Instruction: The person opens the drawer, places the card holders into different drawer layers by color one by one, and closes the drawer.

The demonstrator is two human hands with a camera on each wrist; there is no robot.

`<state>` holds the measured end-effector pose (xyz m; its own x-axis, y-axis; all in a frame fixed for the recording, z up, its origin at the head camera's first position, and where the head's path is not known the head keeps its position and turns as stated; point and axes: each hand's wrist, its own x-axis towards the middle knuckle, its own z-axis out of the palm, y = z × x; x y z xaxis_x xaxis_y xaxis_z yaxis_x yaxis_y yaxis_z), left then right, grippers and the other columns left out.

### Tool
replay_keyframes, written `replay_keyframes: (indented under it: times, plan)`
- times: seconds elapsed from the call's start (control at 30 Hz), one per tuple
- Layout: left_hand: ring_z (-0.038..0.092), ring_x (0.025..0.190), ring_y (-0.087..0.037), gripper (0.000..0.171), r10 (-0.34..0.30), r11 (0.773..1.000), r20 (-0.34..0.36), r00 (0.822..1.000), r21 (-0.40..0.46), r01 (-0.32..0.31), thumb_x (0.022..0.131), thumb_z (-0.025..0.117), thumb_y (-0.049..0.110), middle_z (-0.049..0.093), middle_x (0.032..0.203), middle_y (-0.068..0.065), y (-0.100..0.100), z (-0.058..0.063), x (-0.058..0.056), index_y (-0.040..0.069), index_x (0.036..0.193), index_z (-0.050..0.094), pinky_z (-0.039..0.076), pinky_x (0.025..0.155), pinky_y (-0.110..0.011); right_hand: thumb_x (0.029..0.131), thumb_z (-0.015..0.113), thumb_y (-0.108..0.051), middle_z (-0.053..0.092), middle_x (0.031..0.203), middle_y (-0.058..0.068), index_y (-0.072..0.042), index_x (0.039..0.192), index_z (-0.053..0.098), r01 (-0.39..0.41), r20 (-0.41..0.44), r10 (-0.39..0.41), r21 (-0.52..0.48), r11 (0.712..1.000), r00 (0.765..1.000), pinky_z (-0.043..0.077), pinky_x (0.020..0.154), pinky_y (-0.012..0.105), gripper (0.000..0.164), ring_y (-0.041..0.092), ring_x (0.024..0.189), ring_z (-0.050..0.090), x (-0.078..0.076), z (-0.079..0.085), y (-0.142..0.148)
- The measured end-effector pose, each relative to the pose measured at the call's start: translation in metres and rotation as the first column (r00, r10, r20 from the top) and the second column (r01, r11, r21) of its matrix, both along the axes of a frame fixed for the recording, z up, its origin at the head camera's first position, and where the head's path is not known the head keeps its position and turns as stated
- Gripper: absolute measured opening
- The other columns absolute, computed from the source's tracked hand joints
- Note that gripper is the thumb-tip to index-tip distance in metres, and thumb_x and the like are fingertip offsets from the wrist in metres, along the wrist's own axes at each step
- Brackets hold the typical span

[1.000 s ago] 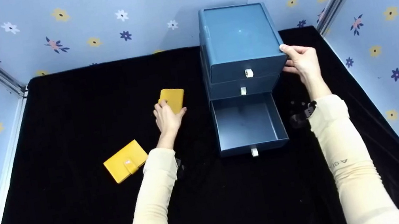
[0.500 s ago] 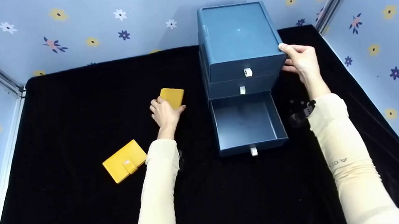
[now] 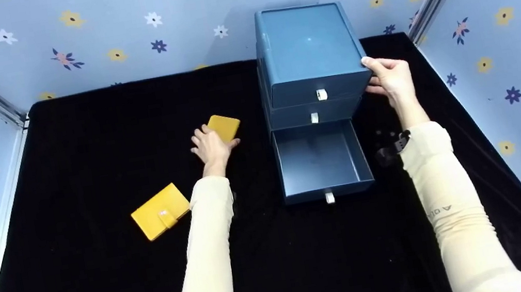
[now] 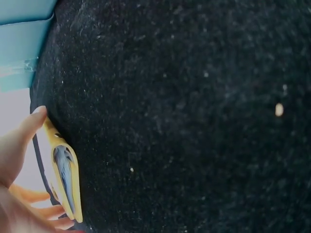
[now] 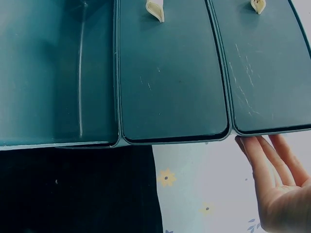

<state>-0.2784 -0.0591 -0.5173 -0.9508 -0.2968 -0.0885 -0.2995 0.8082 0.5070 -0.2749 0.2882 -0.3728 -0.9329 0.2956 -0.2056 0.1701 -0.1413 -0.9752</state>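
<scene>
My left hand [image 3: 212,148] lies over a yellow notebook [image 3: 226,126] on the black cloth, left of a blue drawer unit [image 3: 309,41]. Thumb and fingers take opposite edges of it; the left wrist view shows its rounded yellow cover [image 4: 74,179] with greyish leaves inside. At the unit's upper right corner rests my right hand [image 3: 394,83], thumb on the top edge. In the right wrist view its straight fingers [image 5: 265,162] press against the side. The bottom drawer [image 3: 317,158] is pulled out with nothing seen inside; the two above it are closed.
A second yellow notebook [image 3: 161,211] with a strap clasp lies nearer, to the left. Small white pull tabs [image 3: 330,197] stick out from the drawer fronts. Flower-patterned walls [image 3: 127,31] border the black cloth [image 3: 84,158] at the back and sides.
My left hand has shifted slightly left and forward over the notebook, which stays about where it was. The right hand and the drawers have not visibly moved.
</scene>
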Motion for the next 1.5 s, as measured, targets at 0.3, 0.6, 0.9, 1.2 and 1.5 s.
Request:
replay_keyframes:
  times: [0.3, 0.6, 0.9, 1.2, 1.5]
  plan:
    - [0.039, 0.107, -0.033, 0.090, -0.017, 1.000, 0.012, 1.000, 0.004, 0.017, 0.064, 0.076, 0.041, 0.041, 0.117, -0.020, -0.001, -0.002, 0.001, -0.003, 0.129, 0.033, 0.036, 0.085, -0.046, 0.070, 0.075, -0.020, 0.063, 0.068, 0.006, -0.005, 0.082, 0.066, -0.004, -0.004, 0.004, -0.016, 1.000, 1.000, 0.051, 0.053, 0.028, 0.020, 0.016, 0.058, 0.064, -0.001, 0.000, -0.001]
    - [0.043, 0.102, -0.032, 0.078, 0.007, 1.000, -0.054, 0.999, 0.001, -0.007, 0.066, 0.076, 0.035, 0.044, 0.113, -0.019, -0.003, -0.005, 0.006, -0.002, 0.125, 0.039, 0.039, 0.082, -0.043, 0.071, 0.075, -0.021, 0.064, 0.069, 0.005, -0.005, 0.085, 0.066, -0.008, 0.007, 0.008, 0.010, 1.000, 1.000, 0.051, 0.052, 0.027, 0.023, 0.016, 0.057, 0.064, 0.000, -0.001, -0.002]
    - [0.043, 0.104, -0.032, 0.082, -0.014, 1.000, -0.066, 0.998, 0.009, 0.014, 0.066, 0.076, 0.031, 0.044, 0.114, -0.020, -0.005, -0.004, 0.012, -0.002, 0.130, 0.037, 0.039, 0.083, -0.043, 0.070, 0.075, -0.021, 0.064, 0.069, 0.005, -0.006, 0.083, 0.066, -0.003, 0.013, 0.003, 0.015, 1.000, 1.000, 0.051, 0.052, 0.027, 0.022, 0.016, 0.059, 0.064, 0.001, 0.000, -0.001]
    - [0.042, 0.106, -0.032, 0.082, -0.036, 0.998, -0.078, 0.996, 0.053, 0.040, 0.065, 0.078, 0.027, 0.043, 0.117, -0.021, -0.006, 0.004, 0.023, -0.002, 0.130, 0.038, 0.039, 0.084, -0.043, 0.070, 0.075, -0.021, 0.064, 0.069, 0.005, -0.005, 0.085, 0.066, -0.002, 0.010, 0.002, 0.017, 1.000, 1.000, 0.051, 0.053, 0.027, 0.024, 0.016, 0.059, 0.064, 0.001, 0.000, -0.002]
    - [0.044, 0.105, -0.030, 0.082, -0.085, 0.992, -0.088, 0.992, 0.088, 0.093, 0.061, 0.080, 0.028, 0.045, 0.117, -0.019, -0.005, 0.018, 0.033, 0.000, 0.129, 0.042, 0.041, 0.084, -0.040, 0.070, 0.075, -0.021, 0.064, 0.071, 0.005, -0.002, 0.089, 0.066, -0.001, -0.007, 0.001, 0.012, 1.000, 1.000, 0.051, 0.052, 0.027, 0.028, 0.016, 0.058, 0.064, 0.002, 0.000, 0.000]
